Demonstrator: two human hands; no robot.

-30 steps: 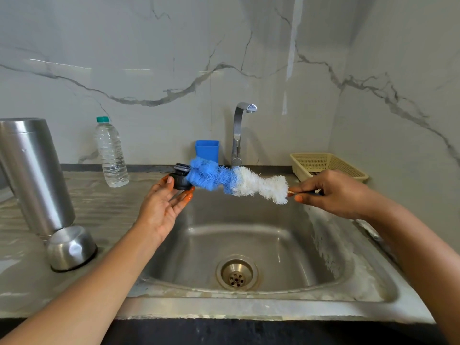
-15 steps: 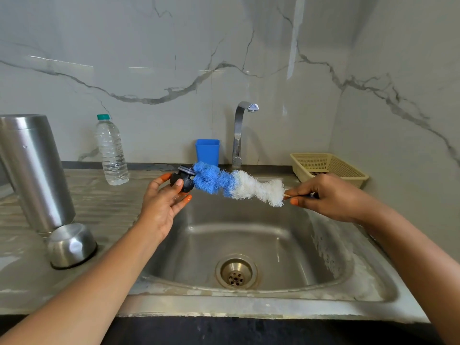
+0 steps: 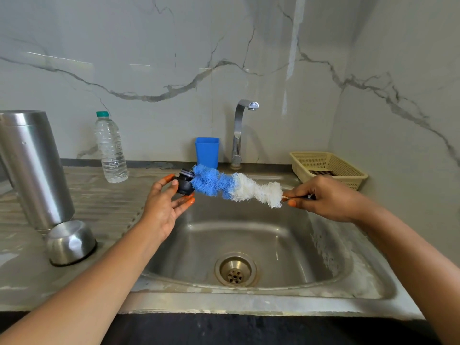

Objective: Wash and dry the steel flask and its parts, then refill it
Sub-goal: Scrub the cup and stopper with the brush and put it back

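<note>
My left hand holds the small black flask stopper by the fingertips above the sink's left edge. My right hand grips the handle of a blue-and-white bottle brush, whose blue tip presses against the stopper. The steel flask body stands upside down on the drainboard at the far left. Its steel cup lid lies inverted just in front of it.
The steel sink with its drain lies below my hands; the tap stands behind it, with no water running. A plastic water bottle, a blue cup and a beige basket line the back wall.
The brush tip and stopper have shifted slightly against each other, and my left fingers have turned the stopper a little. Both hands stay over the sink.
</note>
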